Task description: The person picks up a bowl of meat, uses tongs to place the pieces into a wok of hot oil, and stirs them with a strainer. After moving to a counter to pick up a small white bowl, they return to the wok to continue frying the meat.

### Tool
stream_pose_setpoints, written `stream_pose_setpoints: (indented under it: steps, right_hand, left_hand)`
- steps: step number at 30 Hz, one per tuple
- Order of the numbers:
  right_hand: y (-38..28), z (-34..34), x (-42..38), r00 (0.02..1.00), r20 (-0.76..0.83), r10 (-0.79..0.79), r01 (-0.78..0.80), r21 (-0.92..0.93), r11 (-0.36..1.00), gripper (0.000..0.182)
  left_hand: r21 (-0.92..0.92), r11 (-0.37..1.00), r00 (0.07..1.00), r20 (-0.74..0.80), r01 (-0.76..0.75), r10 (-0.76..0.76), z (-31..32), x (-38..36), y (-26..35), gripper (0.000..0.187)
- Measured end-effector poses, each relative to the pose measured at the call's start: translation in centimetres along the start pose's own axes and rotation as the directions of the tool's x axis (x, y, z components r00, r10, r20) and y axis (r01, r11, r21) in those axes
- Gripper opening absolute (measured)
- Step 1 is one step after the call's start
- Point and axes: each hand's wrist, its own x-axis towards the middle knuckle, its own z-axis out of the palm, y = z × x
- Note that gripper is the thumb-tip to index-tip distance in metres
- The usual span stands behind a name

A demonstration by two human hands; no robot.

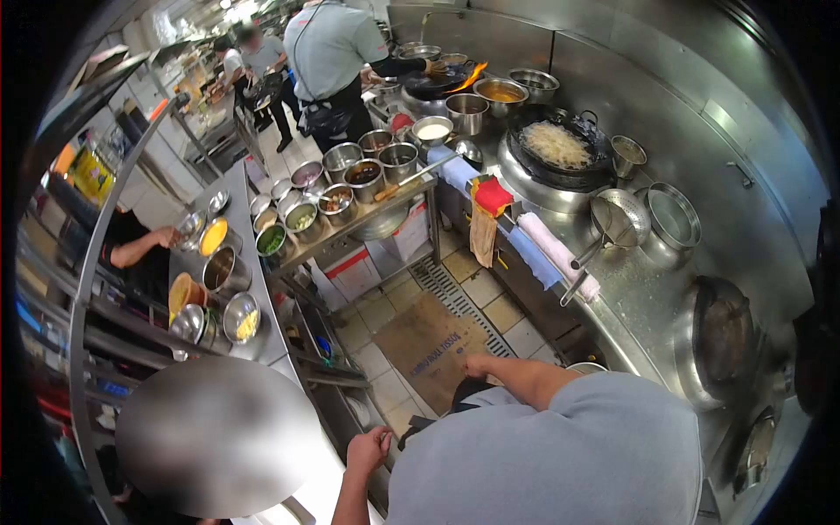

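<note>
My left hand (368, 450) is at the lower centre, beside the edge of the counter on the left. Its fingers are curled in and nothing shows in them. My right hand (478, 366) is in front of my body, above a brown cardboard sheet (429, 346) on the floor. It is closed too, with no object visible in it. Dark cloth (470, 390) lies just below that hand. My grey shirt (542, 455) fills the bottom of the view.
On the right range a wok (556, 144) holds bubbling oil; a strainer (621, 216) lies nearby. Flame (472, 77) rises by a co-worker (337, 52). Ingredient pots (363, 175) crowd a steel stand. Another person's hand (166, 237) is at a bowl on the left counter (232, 188).
</note>
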Motion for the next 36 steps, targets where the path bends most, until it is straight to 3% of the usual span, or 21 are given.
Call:
stream_pose_setpoints:
  steps: [3,6,7,9,10,11,12,13,14,15,16,18,20,22,25,26,27,29,31,33,36]
  right_hand:
    - [1.2,-0.5,-1.1,0.995,-0.082,0.056,-0.046,0.119,0.992,0.025]
    - [3.2,-0.9,-2.3,0.973,-0.217,0.079,-0.032,0.213,0.977,0.022]
    - [3.6,-1.1,-3.3,0.97,-0.226,0.094,-0.039,0.234,0.971,0.022]
    - [4.1,-2.1,-6.1,0.937,0.012,0.348,-0.227,0.779,0.584,0.02]
    - [5.3,-1.7,-7.2,0.925,-0.047,0.376,-0.167,0.84,0.516,0.018]
    - [6.7,-0.8,-8.7,0.907,-0.101,0.408,-0.103,0.887,0.451,0.017]
    - [8.4,0.6,-9.9,0.869,-0.008,0.494,-0.073,0.987,0.144,0.016]
    - [10.3,2.0,-10.7,0.838,0.109,0.535,-0.02,0.985,-0.169,0.015]
    - [12.2,2.6,-12.2,0.815,0.176,0.553,0.056,0.924,-0.377,0.015]
    - [13.4,2.7,-13.9,0.795,0.247,0.554,0.138,0.816,-0.562,0.016]
    - [13.9,1.9,-15.5,0.741,0.227,0.633,0.263,0.769,-0.583,0.018]
    - [13.4,-2.1,-19.1,0.663,0.165,0.73,0.502,0.626,-0.597,0.023]
    - [13.0,-6.5,-21.9,0.62,0.051,0.783,0.67,0.486,-0.562,0.029]
    - [13.6,-9.5,-23.9,0.611,-0.069,0.788,0.739,0.404,-0.538,0.037]
    - [14.7,-12.5,-25.7,0.524,-0.082,0.848,0.709,0.593,-0.382,0.041]
    - [14.1,-14.1,-26.3,0.421,-0.093,0.902,0.715,0.646,-0.267,0.047]
    - [14.4,-14.7,-26.5,0.256,-0.126,0.958,0.567,0.822,-0.043,0.051]
    - [13.6,-17.4,-27.9,-0.022,-0.294,0.956,-0.111,0.951,0.29,0.055]
    - [15.3,-16.4,-28.1,-0.244,-0.486,0.839,-0.472,0.816,0.335,0.055]
    - [15.6,-17.5,-29.6,-0.293,-0.517,0.804,-0.508,0.797,0.327,0.051]
    - [13.1,-22.9,-31.5,-0.293,-0.457,0.84,-0.497,0.823,0.274,0.047]
  left_hand:
    - [0.112,0.993,0.999,0.042,-0.035,0.03,-2.4,3.9,1.8,0.014]
    - [-0.005,1.0,0.969,-0.246,0.031,-0.031,-3.1,8.2,2.9,0.017]
    - [0.01,1.0,0.972,-0.233,0.013,-0.011,-2.3,9.8,1.9,0.017]
    - [-0.146,0.988,0.953,-0.302,-0.038,-0.008,0.0,12.6,-2.2,0.026]
    - [-0.294,0.951,0.979,-0.147,0.094,-0.142,0.9,13.4,-3.7,0.03]
    - [-0.371,0.912,0.967,-0.111,0.174,-0.229,3.1,14.2,-6.5,0.027]
    - [-0.449,0.856,0.945,-0.067,0.259,-0.321,5.8,14.6,-9.2,0.025]
    - [-0.507,0.775,0.906,0.028,0.377,-0.422,8.2,14.1,-11.6,0.023]
    - [-0.551,0.677,0.851,0.126,0.488,-0.51,9.7,13.9,-12.6,0.021]
    - [-0.373,0.753,0.838,0.173,0.541,-0.517,8.8,13.0,-10.6,0.019]
    - [-0.179,0.806,0.822,0.216,0.564,-0.527,6.5,11.9,-6.4,0.018]
    - [-0.164,0.877,0.884,0.215,0.452,-0.415,7.5,11.6,-7.4,0.006]
    - [0.006,0.812,0.801,0.165,0.583,-0.576,10.1,14.3,-9.4,0.026]
    - [0.034,0.828,0.803,0.224,0.56,-0.552,10.6,17.8,-9.0,0.03]
    - [-0.102,0.88,0.823,0.416,0.465,-0.387,9.7,24.7,-6.2,0.037]
    - [-0.225,0.832,0.797,0.49,0.508,-0.354,11.7,28.4,-8.4,0.035]
    - [-0.332,0.76,0.765,0.56,0.559,-0.319,13.7,32.1,-10.9,0.033]
    - [-0.298,0.85,0.837,0.483,0.434,-0.258,12.9,38.5,-7.4,0.033]
    - [-0.077,0.971,0.871,0.462,0.225,-0.165,13.3,46.9,-5.2,0.034]
    - [-0.124,0.992,0.916,0.399,0.01,0.04,13.5,53.6,-2.0,0.035]
    - [-0.163,0.982,0.869,0.468,-0.096,0.163,14.6,62.8,3.0,0.036]
